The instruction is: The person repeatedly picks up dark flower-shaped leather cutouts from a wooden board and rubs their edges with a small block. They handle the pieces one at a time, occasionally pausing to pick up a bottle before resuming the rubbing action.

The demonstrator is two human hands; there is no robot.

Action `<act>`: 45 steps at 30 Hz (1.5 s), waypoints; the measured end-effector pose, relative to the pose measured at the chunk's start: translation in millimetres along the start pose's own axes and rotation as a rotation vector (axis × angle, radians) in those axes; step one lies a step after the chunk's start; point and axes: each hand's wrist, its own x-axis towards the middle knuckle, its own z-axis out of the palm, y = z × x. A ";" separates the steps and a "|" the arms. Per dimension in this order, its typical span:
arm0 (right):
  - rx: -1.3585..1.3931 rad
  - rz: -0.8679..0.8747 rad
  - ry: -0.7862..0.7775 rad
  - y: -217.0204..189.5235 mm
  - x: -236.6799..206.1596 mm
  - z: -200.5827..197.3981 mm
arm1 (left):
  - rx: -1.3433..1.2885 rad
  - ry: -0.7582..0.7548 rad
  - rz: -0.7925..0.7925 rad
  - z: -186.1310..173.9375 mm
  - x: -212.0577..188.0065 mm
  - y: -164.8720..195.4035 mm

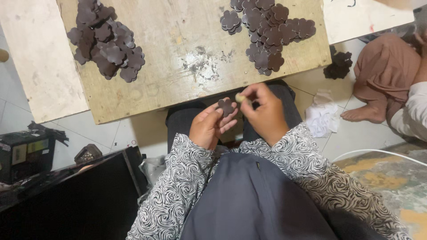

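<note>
Grey cloth over the lap (253, 200) fills the bottom of the view, flanked by sleeves of black-and-white swirl-patterned fabric (182, 178). Just beyond them, a small dark brown flower-shaped piece cut from what looks like leather (225, 106) is held above the knees, close to the near edge of the worn, scratched wooden board (178, 66). It is pinched by the left hand (209, 126), thumb and fingertips closed on its lower edge so that its scalloped face is turned up. The right hand (262, 113) is closed on a small pale object (240, 97), too small to identify, which is kept just beside the flower piece; whether the two touch cannot be told.

The piece is judged to be light, thin and pliable rather than stiff, with a matte, slightly grippy surface; it is unlikely to be fragile, and it would best be taken by the rim, between two lobes, so that the face is left free.

On the board, two heaps of matching dark flower cut-outs are seen: a left heap (106, 40) and a right heap (267, 31), the pieces overlapping loosely. A crumpled white cloth (322, 118) lies on the pale tiled floor (133, 133), near the bare foot of another seated person (362, 114).
</note>
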 end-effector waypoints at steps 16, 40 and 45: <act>-0.298 -0.088 -0.029 -9.9 -0.1 -12.8 | 0.103 -0.076 0.099 -10.2 0.4 -14.7; -0.293 -0.207 -0.125 -9.0 -6.7 -3.4 | 0.230 -0.085 0.292 -11.9 -1.7 -19.0; -0.267 -0.341 -0.008 -4.7 -9.1 -5.2 | 0.149 -0.033 0.162 -16.2 4.2 -16.6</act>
